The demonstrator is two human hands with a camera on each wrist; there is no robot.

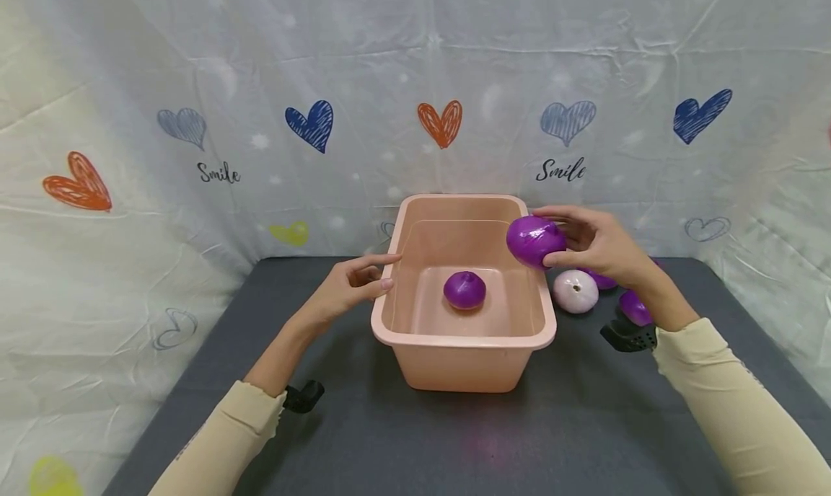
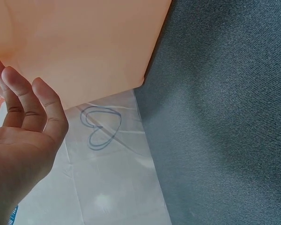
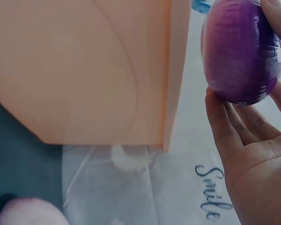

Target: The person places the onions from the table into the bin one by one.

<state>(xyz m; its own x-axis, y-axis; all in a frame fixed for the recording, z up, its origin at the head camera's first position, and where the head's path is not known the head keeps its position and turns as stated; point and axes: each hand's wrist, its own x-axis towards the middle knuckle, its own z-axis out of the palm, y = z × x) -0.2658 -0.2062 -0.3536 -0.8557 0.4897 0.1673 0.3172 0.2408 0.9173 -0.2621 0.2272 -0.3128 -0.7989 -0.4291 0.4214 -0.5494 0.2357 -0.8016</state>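
Note:
My right hand (image 1: 594, 244) grips a shiny purple onion (image 1: 534, 241) between thumb and fingers, above the right rim of a peach plastic tub (image 1: 463, 370). The right wrist view has this onion (image 3: 241, 51) at its upper right, with the fingertips along its underside. Inside the tub, a second purple onion (image 1: 464, 290) lies on the bottom, stem end up. At the tub's left rim is my left hand (image 1: 344, 287), its fingers loosely bent and the index fingertip right at the edge. The left wrist view shows the palm of this hand (image 2: 25, 126) beside the tub wall (image 2: 84, 42).
Right of the tub, a pale pinkish-white onion (image 1: 575, 292) sits on the dark table cloth (image 1: 402, 445). More purple onions (image 1: 635, 308) lie behind it, partly hidden by my right hand and wrist. A white curtain with printed hearts (image 1: 439, 125) hangs behind the table.

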